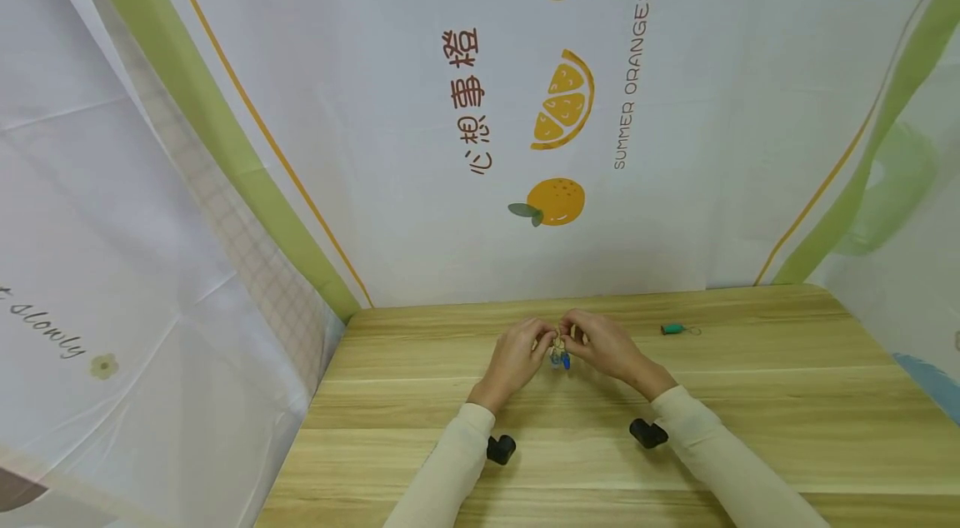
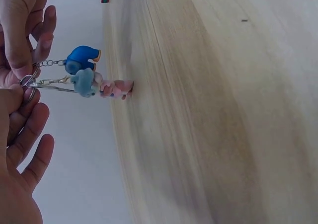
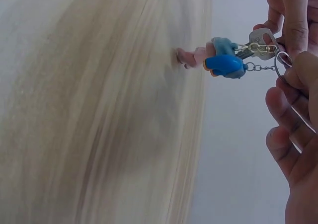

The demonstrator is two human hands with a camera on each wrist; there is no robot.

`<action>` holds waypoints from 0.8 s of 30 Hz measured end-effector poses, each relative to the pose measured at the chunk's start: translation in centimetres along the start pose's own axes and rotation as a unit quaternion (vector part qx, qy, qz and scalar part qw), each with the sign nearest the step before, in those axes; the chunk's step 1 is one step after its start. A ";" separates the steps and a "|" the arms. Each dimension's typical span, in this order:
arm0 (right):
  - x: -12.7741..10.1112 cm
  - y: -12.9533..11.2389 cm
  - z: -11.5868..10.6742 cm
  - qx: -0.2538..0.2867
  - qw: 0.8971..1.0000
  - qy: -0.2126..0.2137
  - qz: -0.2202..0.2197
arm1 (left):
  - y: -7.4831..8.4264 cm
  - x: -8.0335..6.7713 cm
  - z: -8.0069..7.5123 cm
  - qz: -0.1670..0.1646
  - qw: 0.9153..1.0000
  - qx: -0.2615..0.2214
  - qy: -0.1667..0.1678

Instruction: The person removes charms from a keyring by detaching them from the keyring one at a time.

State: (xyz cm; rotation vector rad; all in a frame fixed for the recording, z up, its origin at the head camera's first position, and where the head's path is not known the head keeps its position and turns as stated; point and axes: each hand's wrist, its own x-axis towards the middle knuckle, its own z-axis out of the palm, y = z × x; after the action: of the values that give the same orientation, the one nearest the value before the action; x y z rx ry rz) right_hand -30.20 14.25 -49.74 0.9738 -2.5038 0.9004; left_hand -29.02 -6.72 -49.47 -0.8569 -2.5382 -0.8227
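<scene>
In the head view my left hand [image 1: 516, 357] and right hand [image 1: 606, 345] meet above the table, fingertips close together. Both pinch a metal key ring [image 3: 279, 60] between thumb and fingers. From the ring a blue animal-shaped charm [image 2: 82, 58] hangs on a short chain. Beside it dangles a small figure charm [image 2: 117, 88], pink with a pale teal top. A silver key [image 3: 262, 41] is on the ring too, near the left fingertips. Parts of the ring are hidden behind the fingers.
On the wooden table [image 1: 420, 420], right of the hands, lies a green charm [image 1: 673, 329] with a thin loop. Black camera pieces stick out beneath both wrists. A white cloth [image 1: 390, 136] printed with oranges hangs behind the table.
</scene>
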 end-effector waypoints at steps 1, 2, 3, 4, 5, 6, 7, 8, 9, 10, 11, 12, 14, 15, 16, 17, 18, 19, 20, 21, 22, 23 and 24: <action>0.0 0.0 0.0 -0.001 1.000 -0.001 0.000 | 0.0 0.0 0.0 0.001 1.000 0.000 -0.001; 0.0 0.0 0.0 -0.001 1.000 0.000 0.000 | 0.0 0.0 0.0 0.002 1.000 0.001 -0.002; 0.0 0.0 0.0 -0.004 1.000 0.002 0.000 | 0.0 0.0 0.1 0.002 1.000 0.001 -0.002; 0.0 0.0 0.0 -0.007 1.000 0.004 0.001 | 0.0 0.0 0.1 0.002 1.000 0.002 -0.002; -0.1 0.0 0.1 -0.006 1.000 0.006 0.001 | -0.1 0.0 0.1 0.001 1.000 0.002 -0.001; -0.1 0.1 0.1 -0.008 1.000 0.009 0.002 | -0.1 0.0 0.1 -0.001 1.000 0.001 -0.001; -0.1 0.1 0.2 -0.010 1.000 0.011 0.001 | -0.1 0.0 0.2 -0.003 1.000 0.002 -0.001; -0.1 0.2 0.3 -0.012 1.000 0.014 0.000 | 0.0 0.1 0.2 -0.005 1.000 0.001 -0.001; -0.2 0.3 0.4 -0.015 1.000 0.018 -0.001 | 0.0 0.0 0.2 -0.007 1.000 0.000 -0.001; -0.2 0.3 0.5 -0.016 1.000 0.023 -0.004 | 0.0 0.0 0.2 -0.008 1.000 0.000 -0.001; -0.2 0.4 0.6 -0.017 0.999 0.026 -0.007 | 0.0 0.0 0.2 -0.008 1.000 0.000 -0.001; -0.2 0.4 0.6 -0.019 0.999 0.030 -0.009 | 0.0 0.0 0.3 -0.007 1.000 0.000 0.000; -0.3 0.4 0.8 -0.019 0.999 0.036 -0.007 | -0.1 0.0 0.3 -0.003 1.000 0.002 0.003; -0.3 0.4 0.8 -0.017 0.999 0.038 -0.002 | -0.1 -0.1 0.3 -0.003 1.000 0.002 0.005; -0.4 0.3 0.9 -0.012 0.999 0.039 0.006 | -0.2 -0.1 0.4 -0.004 1.000 0.003 0.007; -0.4 0.3 0.9 -0.003 0.999 0.038 0.019 | -0.2 -0.1 0.4 -0.005 1.000 0.003 0.009; -0.5 0.2 0.9 0.007 0.999 0.037 0.033 | -0.2 -0.1 0.4 -0.008 1.000 0.004 0.012; -0.5 0.0 1.0 0.019 0.998 0.035 0.048 | -0.2 -0.1 0.4 -0.012 1.000 0.005 0.014; -0.6 -0.1 1.0 0.032 0.997 0.033 0.062 | -0.2 -0.1 0.5 -0.016 1.000 0.004 0.016; -0.6 -0.3 1.0 0.043 0.996 0.031 0.072 | -0.3 -0.2 0.5 -0.020 1.000 0.005 0.017; -0.6 -0.4 1.1 0.053 0.995 0.030 0.081 | -0.3 -0.2 0.5 -0.024 1.000 0.006 0.018; -0.7 -0.6 1.1 0.058 0.994 0.030 0.087 | -0.2 -0.2 0.5 -0.026 0.999 0.008 0.020; -0.7 -0.7 1.2 0.060 0.994 0.031 0.088 | -0.2 -0.2 0.5 -0.028 0.999 0.008 0.021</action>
State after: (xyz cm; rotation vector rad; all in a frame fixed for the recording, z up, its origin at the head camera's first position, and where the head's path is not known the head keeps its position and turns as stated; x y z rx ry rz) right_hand -29.25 13.47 -50.67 0.7541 -2.5383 1.1277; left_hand -29.07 -6.62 -50.08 -0.7575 -2.5396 -0.8274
